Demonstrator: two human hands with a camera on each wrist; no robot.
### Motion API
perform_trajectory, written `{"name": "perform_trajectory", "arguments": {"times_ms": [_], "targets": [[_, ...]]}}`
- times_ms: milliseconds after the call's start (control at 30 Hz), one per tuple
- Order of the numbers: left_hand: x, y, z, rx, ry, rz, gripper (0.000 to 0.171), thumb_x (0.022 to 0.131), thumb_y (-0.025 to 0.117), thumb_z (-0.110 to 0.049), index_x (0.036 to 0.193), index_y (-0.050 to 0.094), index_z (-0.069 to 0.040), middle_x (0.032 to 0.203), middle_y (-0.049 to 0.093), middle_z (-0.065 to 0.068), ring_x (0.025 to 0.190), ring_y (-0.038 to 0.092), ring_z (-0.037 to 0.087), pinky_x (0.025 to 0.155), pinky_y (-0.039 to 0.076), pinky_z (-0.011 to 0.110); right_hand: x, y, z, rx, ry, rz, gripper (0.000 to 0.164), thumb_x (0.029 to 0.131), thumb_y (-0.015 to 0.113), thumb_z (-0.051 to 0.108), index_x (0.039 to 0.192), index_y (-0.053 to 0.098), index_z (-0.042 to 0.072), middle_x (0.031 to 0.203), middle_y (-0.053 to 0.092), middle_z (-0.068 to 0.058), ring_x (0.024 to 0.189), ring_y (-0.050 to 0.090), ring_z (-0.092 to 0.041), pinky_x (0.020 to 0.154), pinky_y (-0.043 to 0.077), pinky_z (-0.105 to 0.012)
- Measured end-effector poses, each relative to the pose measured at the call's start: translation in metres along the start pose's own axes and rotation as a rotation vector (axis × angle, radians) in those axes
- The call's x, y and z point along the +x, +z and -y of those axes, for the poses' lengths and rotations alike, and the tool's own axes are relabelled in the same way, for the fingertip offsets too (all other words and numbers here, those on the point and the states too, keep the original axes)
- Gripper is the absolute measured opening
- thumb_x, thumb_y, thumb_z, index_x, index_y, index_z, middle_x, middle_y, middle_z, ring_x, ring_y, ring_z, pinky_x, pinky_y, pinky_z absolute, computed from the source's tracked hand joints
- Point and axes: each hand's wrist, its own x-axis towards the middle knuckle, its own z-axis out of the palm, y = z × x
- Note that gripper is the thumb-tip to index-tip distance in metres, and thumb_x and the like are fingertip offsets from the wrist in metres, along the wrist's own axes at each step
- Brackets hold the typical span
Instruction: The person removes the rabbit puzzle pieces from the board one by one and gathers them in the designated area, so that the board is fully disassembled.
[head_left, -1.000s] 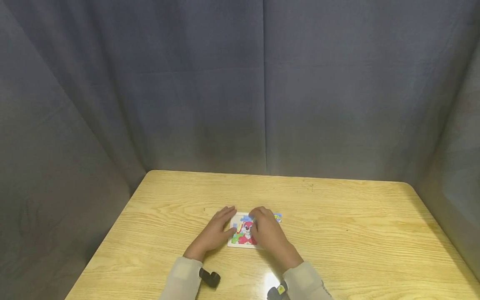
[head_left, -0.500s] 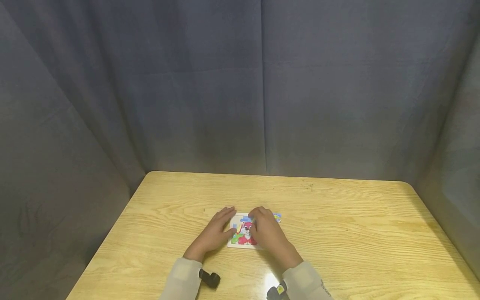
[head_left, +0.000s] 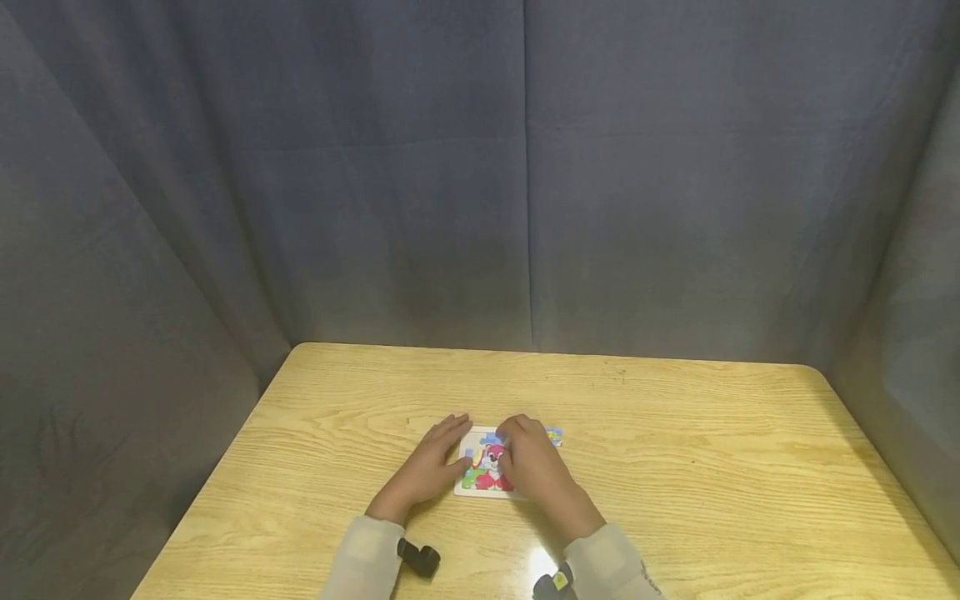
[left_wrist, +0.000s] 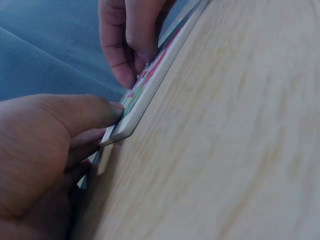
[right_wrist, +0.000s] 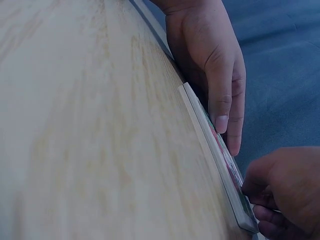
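A small jigsaw puzzle in a white frame (head_left: 487, 493), with a pink cartoon animal on it, lies flat on the table between my hands. My left hand (head_left: 423, 468) rests at its left side, fingers fairly straight. The left thumb (left_wrist: 107, 114) touches the frame's edge from above. My right hand (head_left: 538, 467) is over the right part of the puzzle, covering it. Its thumb and fingers (left_wrist: 125, 75) are bent down together at the picture surface, pinching a puzzle piece mostly hidden by the hand. A blue and yellow piece (head_left: 555, 435) shows just beyond the right hand.
The wooden table (head_left: 712, 475) reaches out on both sides. Grey curtains (head_left: 420, 208) hang behind and beside it. Black wrist cameras (head_left: 420, 559) sit on both light sleeves (head_left: 365, 557).
Almost nothing differs. Both hands and the puzzle frame stay in place, with only a very slight shift of the right fingers.
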Motion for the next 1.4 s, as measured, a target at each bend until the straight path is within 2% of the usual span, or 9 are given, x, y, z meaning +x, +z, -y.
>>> {"name": "perform_trajectory", "arguments": {"times_ms": [400, 600, 867, 1400], "targets": [[-0.0009, 0.0007, -0.0019, -0.017, 0.008, -0.007, 0.06, 0.096, 0.06, -0.022, 0.149, 0.038, -0.004, 0.157, 0.029, 0.009, 0.147, 0.014, 0.033, 0.116, 0.017, 0.056, -0.0006, -0.0005, -0.003, -0.001, -0.032, -0.012, 0.028, 0.085, 0.064, 0.004, 0.112, 0.064, -0.002, 0.118, 0.059, -0.01, 0.104, 0.054, -0.027, 0.088, 0.053, -0.035], [-0.0002, -0.0002, -0.0019, -0.009, 0.018, 0.005, 0.059, 0.096, 0.06, -0.023, 0.149, 0.038, -0.005, 0.158, 0.028, 0.008, 0.147, 0.013, 0.032, 0.116, 0.016, 0.056, -0.001, -0.002, -0.0038, 0.015, -0.004, 0.001, 0.03, 0.084, 0.064, 0.006, 0.113, 0.064, 0.0, 0.117, 0.058, -0.007, 0.107, 0.052, -0.025, 0.09, 0.052, -0.034], [-0.0007, -0.0006, -0.0024, -0.029, 0.017, 0.013, 0.059, 0.097, 0.059, -0.024, 0.148, 0.038, -0.003, 0.158, 0.027, 0.009, 0.147, 0.012, 0.033, 0.114, 0.017, 0.059, -0.0013, -0.0008, -0.0043, 0.02, 0.016, 0.016, 0.031, 0.084, 0.064, 0.008, 0.114, 0.062, 0.001, 0.115, 0.057, -0.005, 0.102, 0.05, -0.021, 0.085, 0.052, -0.03], [-0.0015, -0.0016, -0.0039, -0.014, 0.018, 0.007, 0.059, 0.096, 0.06, -0.023, 0.148, 0.038, -0.003, 0.158, 0.028, 0.01, 0.147, 0.013, 0.034, 0.114, 0.018, 0.06, -0.001, 0.0015, -0.0067, 0.03, 0.02, 0.02, 0.032, 0.085, 0.062, 0.006, 0.117, 0.059, 0.003, 0.116, 0.055, -0.003, 0.103, 0.048, -0.019, 0.084, 0.05, -0.028]]}}
